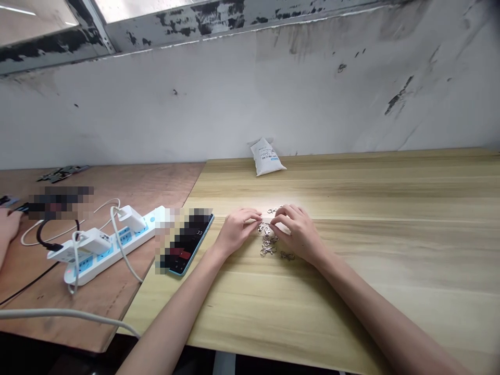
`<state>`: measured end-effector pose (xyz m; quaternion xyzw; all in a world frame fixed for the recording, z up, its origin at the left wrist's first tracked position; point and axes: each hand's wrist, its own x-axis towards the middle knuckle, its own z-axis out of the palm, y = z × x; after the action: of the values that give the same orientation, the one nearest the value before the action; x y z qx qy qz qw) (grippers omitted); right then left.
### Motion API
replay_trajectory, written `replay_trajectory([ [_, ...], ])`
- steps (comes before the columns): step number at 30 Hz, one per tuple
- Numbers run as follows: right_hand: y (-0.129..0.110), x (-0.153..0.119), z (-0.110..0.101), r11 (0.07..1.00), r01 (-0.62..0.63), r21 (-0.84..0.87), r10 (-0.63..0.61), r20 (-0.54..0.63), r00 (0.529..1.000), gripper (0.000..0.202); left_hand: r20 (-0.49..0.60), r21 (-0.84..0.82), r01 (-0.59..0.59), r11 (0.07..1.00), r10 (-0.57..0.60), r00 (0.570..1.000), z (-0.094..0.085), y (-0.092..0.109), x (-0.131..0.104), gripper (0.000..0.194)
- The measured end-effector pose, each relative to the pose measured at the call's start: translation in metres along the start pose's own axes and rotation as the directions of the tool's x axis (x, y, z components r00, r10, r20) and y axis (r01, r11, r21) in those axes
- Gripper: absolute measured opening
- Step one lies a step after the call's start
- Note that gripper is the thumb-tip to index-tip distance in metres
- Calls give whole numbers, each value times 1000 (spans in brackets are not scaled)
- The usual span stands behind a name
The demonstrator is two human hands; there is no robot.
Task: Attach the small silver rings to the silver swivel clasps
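A phone (190, 245) lies near the white power strip (117, 245).

Pale Wood Grain, Silver Clasps and Flecks of Blue

From my station I see yellow-tan grain on the wooden tabletop (371, 208), its streaks brown and cream, running roughly crosswise. The metal clasps (267, 251) read silver to me, with darker grey shading. I get reddish brown from the neighbouring board (164, 179). The power strip (115, 245) is white with light blue socket panels (125, 237), and the chargers (133, 217) are white too. I make out a phone (189, 245) with a black screen, a red patch and a light blue edge. The packet (267, 159) is white, printed in black and blue. My view shows black and brown smudges across the greyish-white wall (219, 104).
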<state>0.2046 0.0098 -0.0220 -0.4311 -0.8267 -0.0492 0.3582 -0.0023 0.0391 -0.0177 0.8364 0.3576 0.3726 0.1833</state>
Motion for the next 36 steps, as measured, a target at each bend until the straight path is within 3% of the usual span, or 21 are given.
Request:
replay_trajectory([
  [4, -1, 0, 0, 1000, -7, -24, 7, 5, 1000, 10, -46, 89, -86, 992, 90, 995, 0, 0, 1, 7],
  [8, -2, -1, -1, 999, -22, -30, 22, 8, 1000, 11, -28, 125, -93, 988, 97, 995, 0, 4, 2, 10],
  [18, -7, 1, -2, 998, -5, -58, 4, -22, 1000, 15, -14, -6, 28, 1000, -28, 999, 0, 9, 2, 8],
  [26, -12, 3, -3, 988, 73, -136, -79, -36, 996, 19, 48, -220, 273, 937, -269, 962, 0, 13, 3, 5],
  [36, -14, 3, -7, 980, 108, -169, -123, -86, 989, 18, 8, -208, 276, 938, -281, 960, -3, 14, 3, 8],
])
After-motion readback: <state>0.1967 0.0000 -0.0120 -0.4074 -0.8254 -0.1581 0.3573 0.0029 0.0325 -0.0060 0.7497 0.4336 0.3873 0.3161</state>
